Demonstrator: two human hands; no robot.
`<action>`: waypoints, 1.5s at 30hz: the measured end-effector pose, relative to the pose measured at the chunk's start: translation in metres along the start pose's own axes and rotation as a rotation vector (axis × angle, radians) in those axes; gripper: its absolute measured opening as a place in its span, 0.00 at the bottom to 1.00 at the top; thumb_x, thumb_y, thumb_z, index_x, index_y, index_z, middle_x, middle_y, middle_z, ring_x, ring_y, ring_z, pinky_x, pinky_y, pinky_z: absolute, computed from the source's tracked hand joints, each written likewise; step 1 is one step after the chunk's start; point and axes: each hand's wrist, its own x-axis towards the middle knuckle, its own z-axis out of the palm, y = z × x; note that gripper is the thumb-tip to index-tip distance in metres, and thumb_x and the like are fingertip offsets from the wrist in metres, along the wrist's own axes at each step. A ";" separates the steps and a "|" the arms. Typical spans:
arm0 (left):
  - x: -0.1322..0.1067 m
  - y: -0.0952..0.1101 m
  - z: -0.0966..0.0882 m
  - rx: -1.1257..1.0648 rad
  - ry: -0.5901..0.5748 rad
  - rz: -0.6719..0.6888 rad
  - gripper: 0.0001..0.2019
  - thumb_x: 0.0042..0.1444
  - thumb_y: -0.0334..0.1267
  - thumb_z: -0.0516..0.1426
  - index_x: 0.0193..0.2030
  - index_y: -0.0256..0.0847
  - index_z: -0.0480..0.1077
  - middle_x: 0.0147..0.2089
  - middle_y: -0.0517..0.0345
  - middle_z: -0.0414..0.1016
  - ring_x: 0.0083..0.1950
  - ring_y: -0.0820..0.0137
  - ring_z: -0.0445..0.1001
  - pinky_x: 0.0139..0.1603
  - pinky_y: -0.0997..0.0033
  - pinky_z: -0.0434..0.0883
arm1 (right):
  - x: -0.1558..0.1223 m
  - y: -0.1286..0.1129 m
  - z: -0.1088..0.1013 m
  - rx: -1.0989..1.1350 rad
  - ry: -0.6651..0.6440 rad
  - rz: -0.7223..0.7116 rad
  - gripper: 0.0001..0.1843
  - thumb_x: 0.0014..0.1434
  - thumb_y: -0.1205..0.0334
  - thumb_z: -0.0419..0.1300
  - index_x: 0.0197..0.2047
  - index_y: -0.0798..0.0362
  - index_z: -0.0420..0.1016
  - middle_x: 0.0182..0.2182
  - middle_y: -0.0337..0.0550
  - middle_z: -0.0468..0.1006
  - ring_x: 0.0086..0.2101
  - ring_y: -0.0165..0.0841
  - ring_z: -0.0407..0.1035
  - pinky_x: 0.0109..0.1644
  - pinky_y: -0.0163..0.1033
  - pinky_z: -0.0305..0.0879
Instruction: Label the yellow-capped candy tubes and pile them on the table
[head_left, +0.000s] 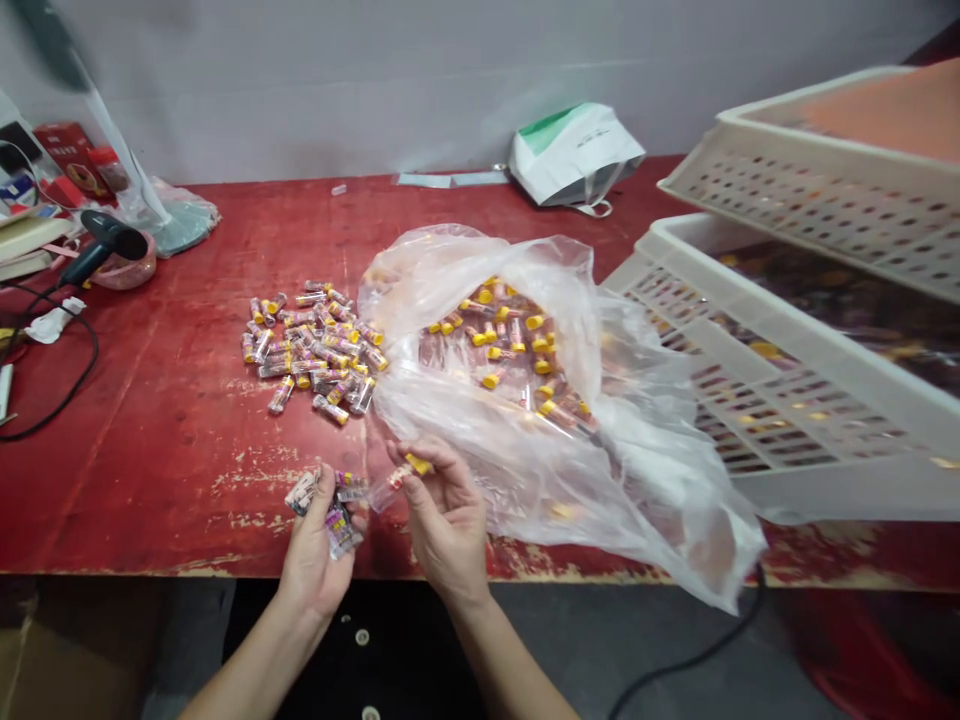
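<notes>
My left hand [319,560], near the table's front edge, is closed on several small printed plastic wrappers [341,530] in purple, yellow and silver. Just right of it, my right hand [450,520] pinches a small clear tube with a yellow cap [401,478] between thumb and fingers. The tube is tilted, its clear end toward the left hand. Beyond my hands lies a heap of wrapped tubes [319,350] on the red table [150,430]. To the right, an open clear plastic bag [442,430] holds many loose yellow-capped tubes [517,335].
Two white perforated crates [810,330] are stacked at the right, the lower one holding more tubes. A white and green bag [574,155] stands against the wall. A black handheld scanner [105,245], a lamp base [180,225] and cables crowd the left side.
</notes>
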 end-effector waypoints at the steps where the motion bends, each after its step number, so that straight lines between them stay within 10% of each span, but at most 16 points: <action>1: -0.001 -0.001 0.000 0.008 -0.007 -0.014 0.06 0.56 0.34 0.62 0.32 0.34 0.71 0.27 0.59 0.74 0.22 0.78 0.70 0.19 0.80 0.67 | 0.000 0.001 0.000 -0.007 0.040 -0.030 0.09 0.60 0.62 0.64 0.45 0.48 0.74 0.44 0.45 0.71 0.47 0.36 0.71 0.57 0.49 0.69; 25: -0.006 -0.012 0.002 0.145 -0.088 0.061 0.18 0.42 0.40 0.71 0.39 0.38 0.73 0.34 0.59 0.77 0.30 0.74 0.75 0.25 0.77 0.71 | -0.022 -0.006 -0.015 -0.472 0.124 -0.546 0.18 0.54 0.69 0.69 0.46 0.42 0.76 0.38 0.42 0.65 0.40 0.38 0.71 0.44 0.50 0.76; 31: -0.010 -0.008 0.000 0.251 -0.078 0.116 0.22 0.36 0.39 0.73 0.38 0.38 0.73 0.35 0.59 0.77 0.31 0.74 0.74 0.27 0.78 0.71 | -0.039 -0.002 -0.029 -0.440 -0.268 -0.224 0.24 0.67 0.69 0.48 0.63 0.45 0.65 0.54 0.52 0.67 0.56 0.44 0.66 0.58 0.56 0.69; 40: -0.012 -0.017 -0.005 0.392 -0.177 0.162 0.19 0.41 0.43 0.70 0.38 0.36 0.74 0.31 0.58 0.74 0.28 0.75 0.70 0.23 0.78 0.69 | -0.019 -0.003 -0.033 -0.496 -0.410 -0.296 0.27 0.63 0.74 0.55 0.62 0.43 0.69 0.54 0.48 0.76 0.53 0.41 0.71 0.57 0.50 0.70; 45: -0.008 -0.015 -0.005 0.413 -0.174 0.208 0.18 0.41 0.43 0.71 0.35 0.35 0.73 0.29 0.59 0.73 0.26 0.76 0.69 0.23 0.78 0.70 | -0.021 -0.001 -0.029 -0.488 -0.267 -0.349 0.28 0.57 0.80 0.60 0.56 0.42 0.76 0.47 0.44 0.81 0.47 0.39 0.76 0.52 0.47 0.73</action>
